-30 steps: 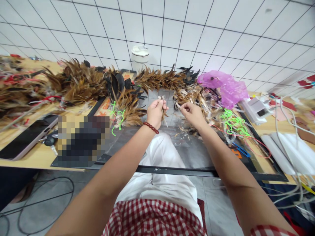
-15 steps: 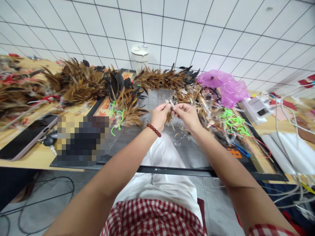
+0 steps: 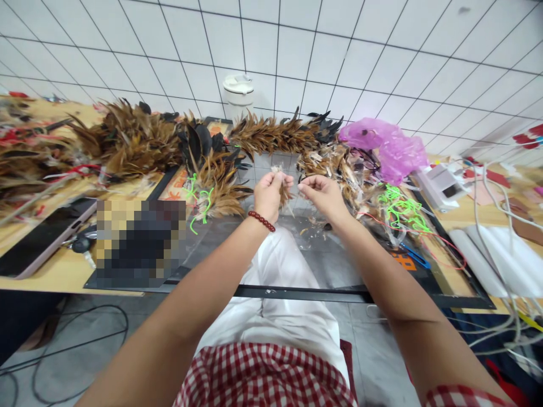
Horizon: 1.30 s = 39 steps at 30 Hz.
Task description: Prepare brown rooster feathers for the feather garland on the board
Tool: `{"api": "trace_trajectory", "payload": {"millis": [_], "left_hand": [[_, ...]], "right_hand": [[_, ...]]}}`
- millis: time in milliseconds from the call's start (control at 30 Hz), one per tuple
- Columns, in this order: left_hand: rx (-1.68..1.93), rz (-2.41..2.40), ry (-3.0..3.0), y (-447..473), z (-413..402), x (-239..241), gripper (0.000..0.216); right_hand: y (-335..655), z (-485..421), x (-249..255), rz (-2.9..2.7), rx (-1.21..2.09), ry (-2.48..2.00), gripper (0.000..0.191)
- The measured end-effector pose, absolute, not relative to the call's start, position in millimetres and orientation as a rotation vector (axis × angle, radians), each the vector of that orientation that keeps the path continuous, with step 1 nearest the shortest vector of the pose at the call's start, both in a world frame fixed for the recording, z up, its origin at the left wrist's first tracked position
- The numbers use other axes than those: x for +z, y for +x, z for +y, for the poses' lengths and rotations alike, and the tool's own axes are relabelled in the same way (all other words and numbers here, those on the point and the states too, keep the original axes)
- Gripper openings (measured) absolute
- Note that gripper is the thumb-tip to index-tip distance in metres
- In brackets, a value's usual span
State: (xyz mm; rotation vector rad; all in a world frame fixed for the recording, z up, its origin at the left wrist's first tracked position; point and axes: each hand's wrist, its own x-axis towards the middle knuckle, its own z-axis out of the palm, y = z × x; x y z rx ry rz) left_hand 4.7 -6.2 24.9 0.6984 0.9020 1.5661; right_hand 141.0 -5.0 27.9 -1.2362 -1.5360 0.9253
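Left fingers (image 3: 289, 180) round a feather bunch (image 3: 285, 195), right fingers (image 3: 311, 181), hold unclear, open gap between, inside the black front edge (image 3: 305, 294)

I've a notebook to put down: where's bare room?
Two bare patches on the transparent pane: between the feather bundle and left forearm, and near the front, beside the right forearm. The back is crowded with feathers and a purple bag.

A single head-worn view looks forward and down from above the lap (image 3: 288, 316), before the desk's (image 3: 55, 272) front edge, near enough that forearms (image 3: 212, 271) loom large; left hand (image 3: 270, 195) and right hand (image 3: 324, 198) sit mid-view, tiled wall (image 3: 297, 48) beyond.
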Motion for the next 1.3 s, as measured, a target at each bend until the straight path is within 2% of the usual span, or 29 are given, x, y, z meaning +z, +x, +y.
{"api": "trace_trajectory", "payload": {"millis": [100, 200, 367, 467, 567, 767, 967, 1167, 1300], "left_hand": [[1.657, 0.934, 0.629, -4, 0, 30, 0.02], [1.701, 0.957, 0.608, -7, 3, 31, 0.02], [1.69, 0.96, 0.615, -5, 3, 28, 0.021], [1.667, 0.963, 0.619, -4, 2, 28, 0.02], [1.602, 0.967, 0.615, -3, -1, 28, 0.019], [1.422, 0.992, 0.59, 2, -8, 30, 0.014], [1.217, 0.911, 0.579, 5, -14, 34, 0.011], [1.187, 0.883, 0.61, 4, -14, 31, 0.011], [1.376, 1.056, 0.844, 2, -6, 24, 0.012]], "right_hand": [[158, 4, 22, -1.74, 0.539, -1.41, 0.012], [166, 4, 20, -2.002, 0.236, -1.572, 0.017], [161, -3, 23, -2.294, 0.015, -1.715, 0.019], [160, -1, 24, -2.253, 0.189, -1.637, 0.016], [159, 4, 22, -1.989, 0.472, -1.525, 0.013], [153, 3, 23, -1.608, 0.876, -1.183, 0.022], [147, -2, 31, -1.466, 0.937, -1.053, 0.028], [146, -3, 31, -1.42, 1.024, -1.026, 0.026], [152, -2, 31, -1.527, 0.78, -1.181, 0.02]]}}
